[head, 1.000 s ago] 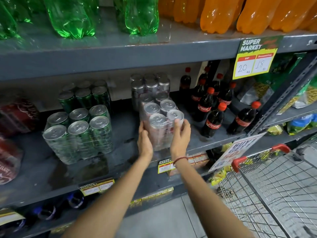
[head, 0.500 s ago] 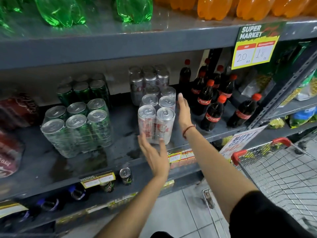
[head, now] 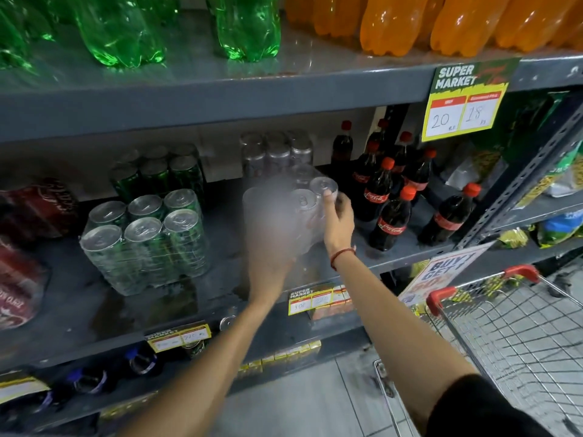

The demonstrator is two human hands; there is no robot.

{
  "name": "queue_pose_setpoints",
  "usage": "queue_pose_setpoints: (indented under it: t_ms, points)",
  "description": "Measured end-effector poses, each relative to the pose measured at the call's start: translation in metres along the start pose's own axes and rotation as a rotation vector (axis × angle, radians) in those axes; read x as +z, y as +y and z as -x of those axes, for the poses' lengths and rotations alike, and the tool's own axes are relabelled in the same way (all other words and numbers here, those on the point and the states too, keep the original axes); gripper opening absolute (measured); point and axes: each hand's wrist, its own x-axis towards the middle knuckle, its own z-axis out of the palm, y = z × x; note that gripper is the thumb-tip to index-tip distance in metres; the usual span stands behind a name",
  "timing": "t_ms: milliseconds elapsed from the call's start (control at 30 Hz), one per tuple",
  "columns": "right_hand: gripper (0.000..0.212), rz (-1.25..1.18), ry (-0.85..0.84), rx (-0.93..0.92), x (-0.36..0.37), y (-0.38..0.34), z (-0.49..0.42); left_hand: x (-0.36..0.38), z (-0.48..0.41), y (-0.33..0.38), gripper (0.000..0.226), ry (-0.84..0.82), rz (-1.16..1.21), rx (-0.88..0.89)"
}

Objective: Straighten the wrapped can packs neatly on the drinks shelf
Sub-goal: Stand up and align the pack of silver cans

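A wrapped pack of silver cans (head: 310,200) stands on the grey middle shelf (head: 104,313), its left part blurred. My right hand (head: 337,220) grips the pack's right side, fingers curled over the top cans. My left hand (head: 271,263) presses against the pack's front lower left; the blur hides its fingers. Another silver can pack (head: 276,152) stands behind it at the back. A wrapped green can pack (head: 145,241) sits to the left, with a second green pack (head: 157,171) behind it.
Small cola bottles (head: 389,216) stand close to the right of the silver pack. Red can packs (head: 22,247) lie at far left. Green and orange bottles fill the upper shelf. A wire shopping cart (head: 504,326) stands at lower right. Price tags (head: 318,299) hang on the shelf edge.
My right hand moved from flat beside the pack to gripping its right top cans. My left hand rose from below the shelf edge onto the pack's front.
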Motion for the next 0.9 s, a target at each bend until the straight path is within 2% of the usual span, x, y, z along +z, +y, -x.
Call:
queue_pose_setpoints:
  t_ms: [100,200,267,367,433,500,700,900]
  points:
    - [0.058,0.008,0.159,-0.049,0.006,0.012,0.017,-0.021,-0.031,-0.014,0.117,-0.146,0.004,0.017]
    - [0.057,-0.041,0.15,-0.049,0.001,0.019,0.02,-0.031,-0.04,-0.015,0.111,-0.241,-0.01,0.02]
    - [0.066,-0.056,0.063,-0.018,-0.01,0.03,0.016,-0.032,-0.034,-0.019,0.098,-0.227,-0.023,0.022]
    - [0.097,0.013,-0.216,0.071,-0.036,0.053,0.005,-0.022,-0.013,-0.028,0.079,-0.099,-0.135,0.039]
    - [0.101,0.125,-0.395,0.109,-0.048,0.059,-0.005,-0.018,-0.01,-0.031,0.075,-0.064,-0.227,0.058]
    - [0.094,0.244,-0.486,0.089,-0.055,0.06,-0.016,-0.016,-0.013,-0.029,0.076,-0.052,-0.294,0.066]
    - [0.09,0.343,-0.491,-0.029,-0.054,0.067,-0.018,-0.026,-0.02,-0.028,0.081,-0.045,-0.335,0.109]
    - [0.076,0.337,-0.406,-0.12,-0.072,0.074,0.006,-0.025,0.008,-0.031,0.084,-0.029,-0.365,0.155]
